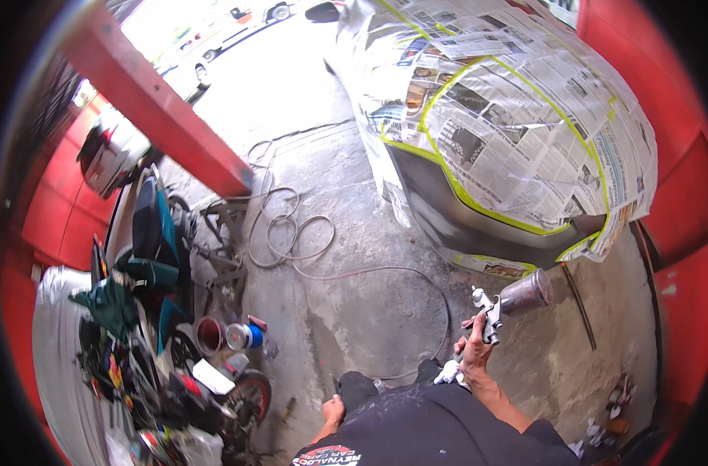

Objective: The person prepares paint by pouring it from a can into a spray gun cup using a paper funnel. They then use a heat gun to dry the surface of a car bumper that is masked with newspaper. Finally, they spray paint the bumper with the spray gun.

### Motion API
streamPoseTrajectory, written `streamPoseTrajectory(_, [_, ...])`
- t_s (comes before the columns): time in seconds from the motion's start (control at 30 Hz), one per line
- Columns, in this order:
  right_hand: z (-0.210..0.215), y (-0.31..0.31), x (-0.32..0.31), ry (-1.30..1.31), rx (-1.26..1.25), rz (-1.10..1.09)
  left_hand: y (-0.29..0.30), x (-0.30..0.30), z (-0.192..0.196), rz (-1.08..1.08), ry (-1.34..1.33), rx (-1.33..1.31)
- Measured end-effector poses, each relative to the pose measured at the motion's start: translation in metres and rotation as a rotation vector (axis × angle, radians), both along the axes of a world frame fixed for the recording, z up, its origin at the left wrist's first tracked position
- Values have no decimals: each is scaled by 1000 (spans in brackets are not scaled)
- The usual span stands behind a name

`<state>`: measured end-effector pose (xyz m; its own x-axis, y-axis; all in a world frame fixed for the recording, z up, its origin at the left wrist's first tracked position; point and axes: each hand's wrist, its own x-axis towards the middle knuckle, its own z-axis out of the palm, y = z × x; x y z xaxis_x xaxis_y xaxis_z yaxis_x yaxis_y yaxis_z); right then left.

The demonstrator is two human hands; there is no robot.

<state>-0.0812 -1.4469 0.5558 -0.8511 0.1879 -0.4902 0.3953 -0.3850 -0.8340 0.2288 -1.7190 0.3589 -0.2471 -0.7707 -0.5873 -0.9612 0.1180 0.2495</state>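
Observation:
My right hand (474, 349) is wrapped round the grip of a silver spray gun (488, 314), raised in front of my body. The gun's cloudy, stained paint cup (527, 293) points to the far right, toward the car. A white crumpled cloth (450, 373) shows just below that hand; whether it is held I cannot tell. Beyond the gun is a car's dark grey bumper corner (478, 221), framed in yellow-green masking tape (478, 208) and newspaper sheets (517, 140). Low beside my thigh, my left hand (333, 409) is closed, its fingers partly hidden.
An air hose (315, 252) loops over the concrete floor. At left stand motorcycles (156, 225), a red pillar (163, 101), an open can (211, 334) and a blue-labelled can (244, 335). A thin rod (579, 307) lies right of the car, by the red wall (684, 295).

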Motion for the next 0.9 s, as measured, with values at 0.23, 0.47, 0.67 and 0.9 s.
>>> streamPoseTrajectory(0.23, [-30,-106,-30,104,42,-416,-240,-124,-73,-400,96,-94])
streamPoseTrajectory(0.47, [-42,-215,15,-215,-86,-968,-488,-305,-6,-1141,124,-159])
streamPoseTrajectory(0.67, [-70,-242,-35,-253,-108,-1229,-404,-558,88,-1322,112,-319])
streamPoseTrajectory(0.9, [-114,-251,-53,-158,-124,-1370,-341,-528,-61,-2150,26,-76])
